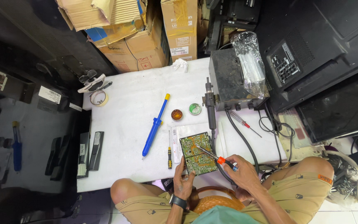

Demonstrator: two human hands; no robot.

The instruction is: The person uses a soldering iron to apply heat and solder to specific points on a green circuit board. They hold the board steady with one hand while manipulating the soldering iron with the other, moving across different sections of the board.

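Observation:
A green circuit board (pixel 194 151) lies near the front edge of the white table (pixel 125 112), solder side up. My left hand (pixel 183 181) grips the board's near edge. My right hand (pixel 239 171) holds a soldering iron (pixel 214 156) with an orange collar, and its tip rests on the middle of the board. The iron's black cable runs back to a dark soldering station (pixel 228 79) at the table's far right.
A blue desoldering pump (pixel 155 124), a small yellow-and-black screwdriver (pixel 169 152), two round tins (pixel 185 112), a red-handled screwdriver (pixel 243 122), a tape roll (pixel 98 98) and two remote controls (pixel 90 150) are spread about the table. Cardboard boxes (pixel 146 45) stand behind; television sets lean at right.

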